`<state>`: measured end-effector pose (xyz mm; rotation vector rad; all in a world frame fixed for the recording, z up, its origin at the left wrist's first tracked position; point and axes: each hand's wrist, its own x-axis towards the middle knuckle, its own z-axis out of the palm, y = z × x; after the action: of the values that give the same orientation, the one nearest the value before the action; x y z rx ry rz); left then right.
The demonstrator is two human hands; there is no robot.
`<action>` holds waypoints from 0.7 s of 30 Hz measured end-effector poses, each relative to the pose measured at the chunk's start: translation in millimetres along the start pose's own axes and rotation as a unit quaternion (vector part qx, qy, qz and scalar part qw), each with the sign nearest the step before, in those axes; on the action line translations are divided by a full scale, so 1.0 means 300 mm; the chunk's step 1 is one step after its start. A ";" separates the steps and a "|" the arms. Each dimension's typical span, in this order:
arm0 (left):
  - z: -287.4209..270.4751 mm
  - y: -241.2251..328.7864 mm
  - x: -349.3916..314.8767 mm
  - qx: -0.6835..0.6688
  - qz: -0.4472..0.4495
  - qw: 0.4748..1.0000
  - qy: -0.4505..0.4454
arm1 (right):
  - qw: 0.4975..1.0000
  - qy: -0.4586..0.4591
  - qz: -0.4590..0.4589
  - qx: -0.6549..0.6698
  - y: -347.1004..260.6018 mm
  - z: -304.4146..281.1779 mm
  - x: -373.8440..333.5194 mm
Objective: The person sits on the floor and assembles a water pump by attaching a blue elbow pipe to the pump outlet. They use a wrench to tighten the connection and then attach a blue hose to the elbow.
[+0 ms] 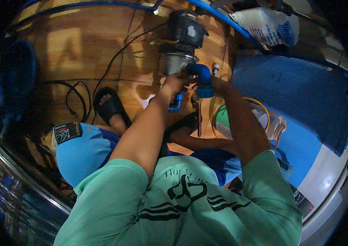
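An electric water pump [187, 30] with a black motor and a silvery pump head [172, 62] stands on the floor ahead of me. A thick blue pipe elbow [200, 73] joins its front and bends down to a wide blue collar [205, 91]. My left hand [176, 82] is closed beside the elbow, against the pump's front; what its fingers hold is hidden. From the other side my right hand [218, 87] grips the elbow, its fingers partly behind it. A smaller blue pipe elbow [175, 103] sits below my left hand. A reddish wrench [199, 119] lies close by.
A black cable [118, 53] runs across the wood-patterned floor to the pump. My sandalled foot [110, 107] is at left. On the right are a coiled yellow hose [269, 119], a large blue panel [288, 90] and a white plastic bag [268, 26]. Blue pipe [223, 18] crosses the back.
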<state>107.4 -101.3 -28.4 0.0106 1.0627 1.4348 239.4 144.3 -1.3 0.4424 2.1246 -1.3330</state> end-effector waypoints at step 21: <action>-0.032 -0.118 0.047 0.329 0.102 0.938 -0.045 | 0.949 -0.008 0.311 -0.050 -0.059 0.355 -0.203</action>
<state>126.5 -103.3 -62.6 0.6788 1.4525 1.1816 308.8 42.9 14.8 0.9580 1.8018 -0.8554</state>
